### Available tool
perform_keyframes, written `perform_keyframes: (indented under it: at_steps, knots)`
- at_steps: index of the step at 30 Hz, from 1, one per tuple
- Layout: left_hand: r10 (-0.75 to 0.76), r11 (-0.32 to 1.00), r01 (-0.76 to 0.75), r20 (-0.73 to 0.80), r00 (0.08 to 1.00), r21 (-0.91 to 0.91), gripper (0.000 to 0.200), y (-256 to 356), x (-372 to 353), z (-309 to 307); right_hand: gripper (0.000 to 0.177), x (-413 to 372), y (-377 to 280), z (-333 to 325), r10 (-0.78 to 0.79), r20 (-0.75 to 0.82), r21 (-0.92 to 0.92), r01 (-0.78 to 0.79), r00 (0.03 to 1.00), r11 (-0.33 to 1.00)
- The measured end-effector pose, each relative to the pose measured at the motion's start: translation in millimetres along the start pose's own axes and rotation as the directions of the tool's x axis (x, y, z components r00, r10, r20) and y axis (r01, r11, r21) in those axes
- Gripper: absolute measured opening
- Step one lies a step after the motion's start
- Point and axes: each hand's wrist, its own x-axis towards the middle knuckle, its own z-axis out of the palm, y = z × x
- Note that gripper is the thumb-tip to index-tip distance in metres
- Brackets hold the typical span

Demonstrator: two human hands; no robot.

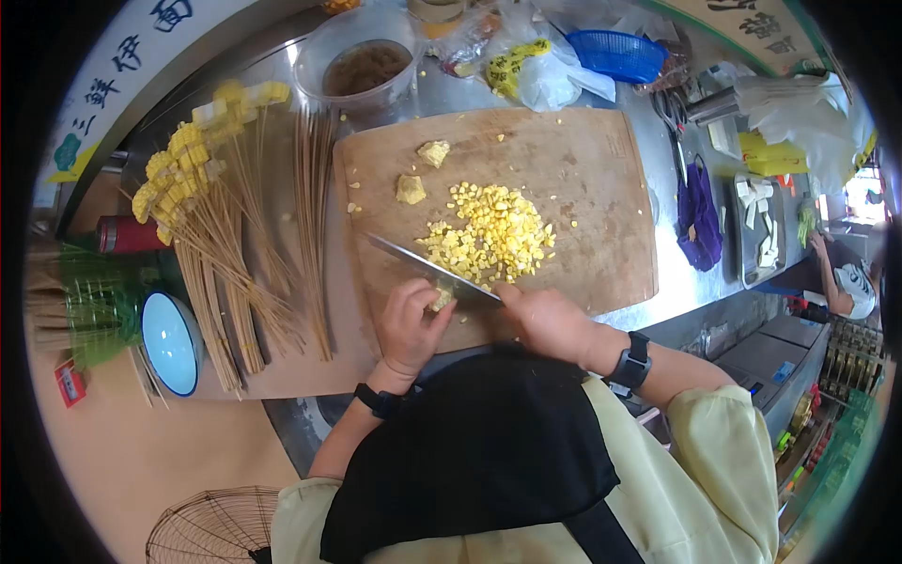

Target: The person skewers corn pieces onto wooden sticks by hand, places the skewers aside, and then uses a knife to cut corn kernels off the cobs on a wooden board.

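My left hand point(411, 324) pins a small yellow corn piece point(441, 299) against the near part of the wooden cutting board point(601, 188). My right hand point(545, 320) grips the handle of a knife point(427, 268), whose blade slants up to the left and rests at the corn piece. A heap of cut corn kernels point(493, 233) lies mid-board. Two corn chunks point(422, 171) sit beyond it.
Left of the board lie bamboo skewers point(315, 207) and skewered corn pieces point(183, 160). A blue bowl point(171, 343) stands at the near left, a tub point(366, 66) and a blue basket point(615, 52) at the back. Another person point(846, 287) is at the far right.
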Motion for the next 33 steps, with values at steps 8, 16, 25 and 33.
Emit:
perform_keyframes:
  at_steps: [8, 16, 25, 33]
  knots:
    - [-0.059, 0.995, 0.063, -0.044, 0.997, 0.077, 0.028, 11.2, -7.0, -23.7, 0.015, -21.7, 15.0, -1.8, -0.024, -0.241, 0.241, 0.083, 0.970, 0.967]
    - [-0.323, 0.947, 0.322, -0.046, 0.945, -0.016, 0.027, 6.2, -10.8, -30.8, 0.019, -49.5, 33.9, -6.5, 0.147, -0.142, 0.636, -0.024, 0.979, 0.772]
    - [-0.434, 0.132, 0.609, 0.507, 0.745, -0.782, 0.050, 55.7, 59.5, -18.1, 0.025, -58.1, 42.3, -41.4, 0.117, 0.002, 0.925, -0.046, 0.993, 0.377]
    - [-0.047, -0.576, 0.617, 0.776, 0.629, -0.536, 0.058, 96.1, 84.5, 29.2, 0.027, -69.8, 62.3, -34.9, 0.021, 0.073, 0.939, -0.076, 0.997, 0.335]
